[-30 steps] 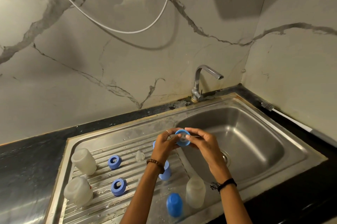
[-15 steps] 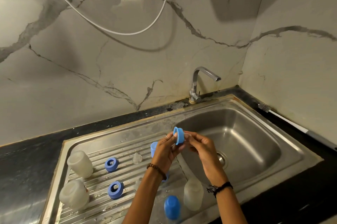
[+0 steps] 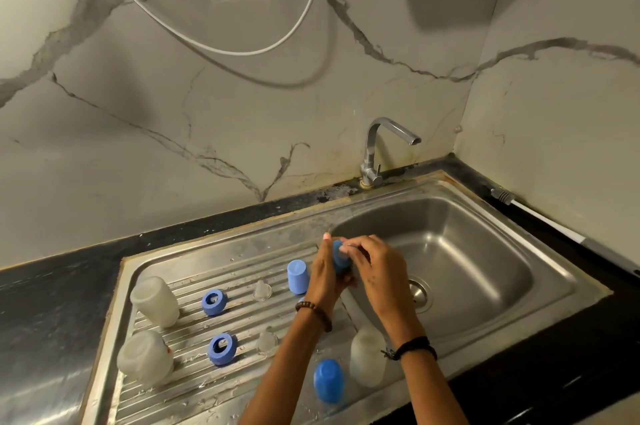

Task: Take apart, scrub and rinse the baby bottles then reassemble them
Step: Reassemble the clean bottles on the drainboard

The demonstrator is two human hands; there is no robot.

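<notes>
While both hands (image 3: 349,269) pinch a round blue plastic collar (image 3: 338,256), ribbed steel drainboard (image 3: 194,386), frosted bottles (image 3: 154,301)

Pale marble-look walls (image 3: 173,120) with grey veins meet in a corner at the right, above a dark worktop (image 3: 41,314). A white cable (image 3: 221,50) loops across the back wall and casts a soft shadow. A steel sink (image 3: 540,272) with a ribbed drainboard is set into the worktop, and a chrome tap (image 3: 375,154) stands behind the basin.
</notes>
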